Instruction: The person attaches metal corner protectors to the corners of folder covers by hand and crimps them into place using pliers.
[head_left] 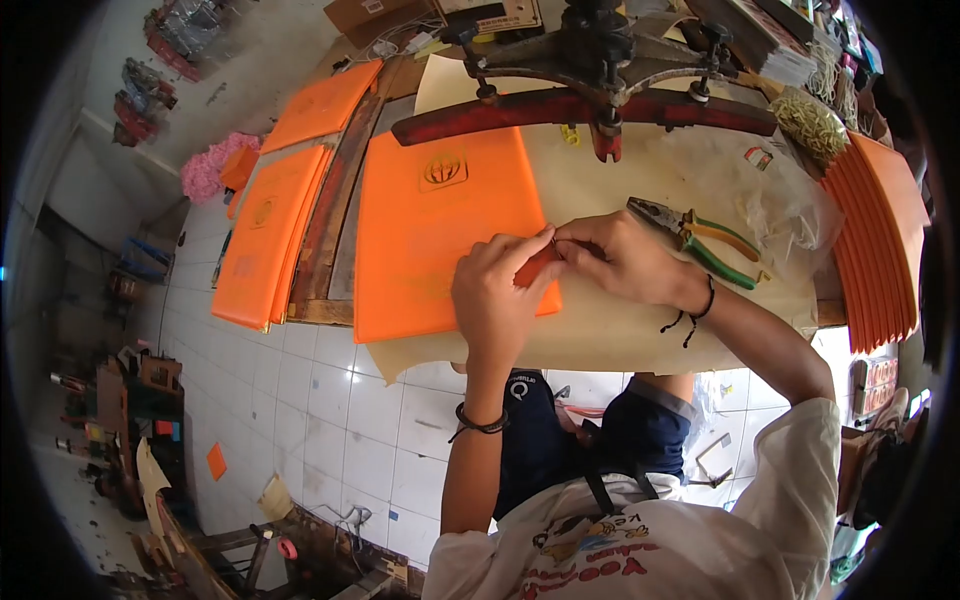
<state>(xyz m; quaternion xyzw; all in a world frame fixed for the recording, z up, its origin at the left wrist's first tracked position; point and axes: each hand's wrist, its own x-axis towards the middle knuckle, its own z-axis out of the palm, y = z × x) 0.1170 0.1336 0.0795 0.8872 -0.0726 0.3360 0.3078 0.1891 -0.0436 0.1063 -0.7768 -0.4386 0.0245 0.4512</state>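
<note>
My left hand (496,292) and my right hand (628,262) meet over the right edge of an orange folder (420,250), fingertips pinched together. Something very small and dark shows at the fingertips; I cannot make out what it is. A darker orange patch (538,267) appears between my left thumb and fingers, either a held piece or the shaded folder. The folder lies flat and bears a dark round emblem (443,172) near its top. Combination pliers (700,238) with green and yellow handles lie just beyond my right wrist, jaws pointing left.
A dark metal press frame with a red bar (500,118) spans the back of the table. Brown paper (600,335) covers the worktop. Orange folders (275,235) lie at left, with a fanned stack (875,245) at right. A clear plastic bag (790,205) sits beyond the pliers.
</note>
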